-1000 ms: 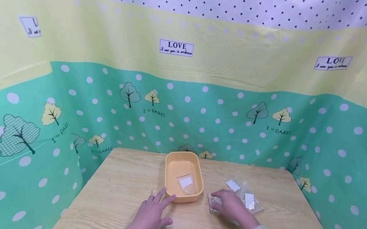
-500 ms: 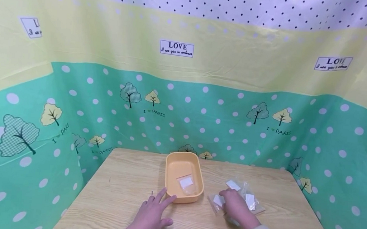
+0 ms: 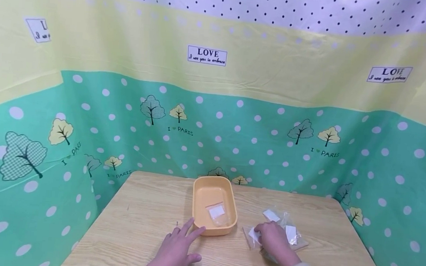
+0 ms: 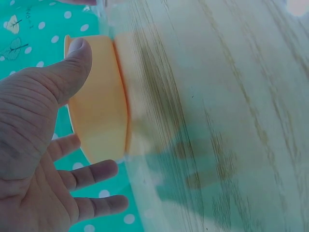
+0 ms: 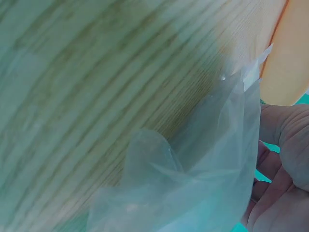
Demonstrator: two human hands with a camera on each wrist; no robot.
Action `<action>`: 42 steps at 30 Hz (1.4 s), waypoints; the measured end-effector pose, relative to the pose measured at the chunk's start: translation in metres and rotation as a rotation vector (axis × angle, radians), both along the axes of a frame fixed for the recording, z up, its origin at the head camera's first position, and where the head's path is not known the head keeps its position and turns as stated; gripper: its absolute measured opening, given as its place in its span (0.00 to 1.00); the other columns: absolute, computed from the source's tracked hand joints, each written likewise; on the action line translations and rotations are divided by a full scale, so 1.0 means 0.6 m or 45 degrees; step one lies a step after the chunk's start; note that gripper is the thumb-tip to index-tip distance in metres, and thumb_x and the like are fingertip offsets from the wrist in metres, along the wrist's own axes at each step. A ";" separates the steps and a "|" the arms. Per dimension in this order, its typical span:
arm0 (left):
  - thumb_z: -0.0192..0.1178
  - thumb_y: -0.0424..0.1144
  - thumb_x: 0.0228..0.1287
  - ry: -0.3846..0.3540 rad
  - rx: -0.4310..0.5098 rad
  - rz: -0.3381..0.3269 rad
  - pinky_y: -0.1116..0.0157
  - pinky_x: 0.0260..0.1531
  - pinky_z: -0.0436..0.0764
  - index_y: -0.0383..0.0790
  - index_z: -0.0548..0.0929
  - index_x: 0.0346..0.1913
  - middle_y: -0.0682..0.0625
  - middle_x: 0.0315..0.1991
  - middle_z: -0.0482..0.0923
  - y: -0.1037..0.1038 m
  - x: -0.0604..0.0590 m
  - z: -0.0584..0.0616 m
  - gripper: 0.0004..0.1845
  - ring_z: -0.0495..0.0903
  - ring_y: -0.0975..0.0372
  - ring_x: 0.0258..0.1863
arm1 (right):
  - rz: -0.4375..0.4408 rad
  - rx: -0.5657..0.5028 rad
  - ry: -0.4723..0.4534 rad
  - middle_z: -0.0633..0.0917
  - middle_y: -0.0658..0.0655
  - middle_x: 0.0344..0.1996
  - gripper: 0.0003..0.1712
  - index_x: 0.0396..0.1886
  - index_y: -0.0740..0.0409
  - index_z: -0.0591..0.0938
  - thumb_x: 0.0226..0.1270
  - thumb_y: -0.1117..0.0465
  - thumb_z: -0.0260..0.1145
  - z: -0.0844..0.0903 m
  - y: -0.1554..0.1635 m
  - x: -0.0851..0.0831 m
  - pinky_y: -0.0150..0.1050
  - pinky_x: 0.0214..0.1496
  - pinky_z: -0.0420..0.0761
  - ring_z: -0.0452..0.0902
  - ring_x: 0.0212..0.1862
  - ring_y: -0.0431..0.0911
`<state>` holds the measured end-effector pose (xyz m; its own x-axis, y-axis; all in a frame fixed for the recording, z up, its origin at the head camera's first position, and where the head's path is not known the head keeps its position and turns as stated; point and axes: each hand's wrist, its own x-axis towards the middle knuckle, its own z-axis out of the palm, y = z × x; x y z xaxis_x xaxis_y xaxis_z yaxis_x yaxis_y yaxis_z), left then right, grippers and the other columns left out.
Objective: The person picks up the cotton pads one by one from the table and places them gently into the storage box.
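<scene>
My left hand (image 3: 175, 249) is spread, fingertips at the near rim of an orange plastic tray (image 3: 195, 198). In the left wrist view its thumb (image 4: 77, 60) overlaps the tray's side wall (image 4: 101, 96). Inside the tray lies a small clear plastic bag with a white label (image 3: 216, 211). Over a pile of similar bags to the right, my right hand (image 3: 274, 240) has its fingers curled, pinching a clear bag with a white label (image 3: 254, 235). In the right wrist view, clear plastic (image 5: 193, 164) fills the space beside the thumb; the fingertips' grip is hidden.
Other clear bags with white labels, one farther back (image 3: 271, 215) and one to the right (image 3: 291, 234), lie by the right hand. The wooden table (image 3: 135, 214) ends at a green dotted curtain (image 3: 234, 143), which hangs behind and on both sides.
My right hand has shifted slightly right and back over the bags, uncovering the white label at its left. The left hand and tray stay in place.
</scene>
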<state>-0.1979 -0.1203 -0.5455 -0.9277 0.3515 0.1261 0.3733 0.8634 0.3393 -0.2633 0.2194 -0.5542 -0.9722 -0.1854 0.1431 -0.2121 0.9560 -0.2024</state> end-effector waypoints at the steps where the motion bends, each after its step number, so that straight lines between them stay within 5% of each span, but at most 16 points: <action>1: 0.77 0.58 0.58 -0.002 0.001 0.000 0.30 0.56 0.80 0.61 0.73 0.78 0.37 0.82 0.63 0.000 0.000 0.000 0.44 0.76 0.33 0.65 | 0.000 0.002 -0.002 0.93 0.53 0.35 0.14 0.40 0.52 0.93 0.53 0.69 0.80 0.000 0.000 -0.001 0.49 0.45 0.88 0.83 0.38 0.49; 11: 0.78 0.57 0.58 -0.116 0.082 0.013 0.22 0.48 0.79 0.62 0.71 0.79 0.38 0.85 0.58 0.000 -0.001 0.000 0.46 0.76 0.30 0.65 | -0.003 -0.022 0.022 0.93 0.52 0.34 0.10 0.37 0.51 0.93 0.57 0.68 0.78 0.006 0.004 0.003 0.52 0.45 0.89 0.86 0.38 0.50; 18: 0.90 0.43 0.34 -0.303 0.144 0.029 0.15 0.43 0.73 0.68 0.62 0.83 0.42 0.89 0.43 0.002 0.001 -0.006 0.68 0.70 0.18 0.66 | -0.065 -0.083 0.058 0.91 0.50 0.32 0.05 0.35 0.49 0.93 0.61 0.63 0.80 0.015 0.010 0.001 0.48 0.40 0.88 0.81 0.36 0.46; 27: 0.91 0.43 0.30 -0.305 0.077 0.046 0.16 0.41 0.74 0.69 0.56 0.84 0.42 0.89 0.39 0.007 -0.001 -0.018 0.74 0.71 0.20 0.66 | -0.181 -0.245 0.181 0.90 0.57 0.43 0.04 0.40 0.49 0.94 0.66 0.60 0.78 0.046 0.022 -0.004 0.52 0.45 0.88 0.82 0.47 0.55; 36: 0.91 0.45 0.28 -0.229 0.047 0.024 0.18 0.37 0.77 0.66 0.55 0.85 0.40 0.89 0.39 0.006 0.000 -0.021 0.76 0.75 0.24 0.63 | -0.304 -0.725 0.132 0.92 0.55 0.42 0.15 0.54 0.56 0.91 0.75 0.54 0.72 0.091 0.021 -0.018 0.33 0.34 0.80 0.82 0.39 0.45; 42: 0.90 0.44 0.28 -0.241 0.044 0.033 0.17 0.38 0.76 0.66 0.55 0.85 0.40 0.89 0.39 0.007 0.000 -0.025 0.76 0.74 0.23 0.64 | -0.310 -1.041 0.000 0.92 0.59 0.46 0.18 0.57 0.59 0.89 0.75 0.55 0.72 0.100 -0.003 -0.026 0.29 0.39 0.84 0.85 0.44 0.44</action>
<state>-0.1982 -0.1161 -0.5608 -0.9447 0.3255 -0.0401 0.2775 0.8586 0.4310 -0.2790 0.2177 -0.4944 -0.9716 0.1901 0.1409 -0.0197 0.5284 -0.8487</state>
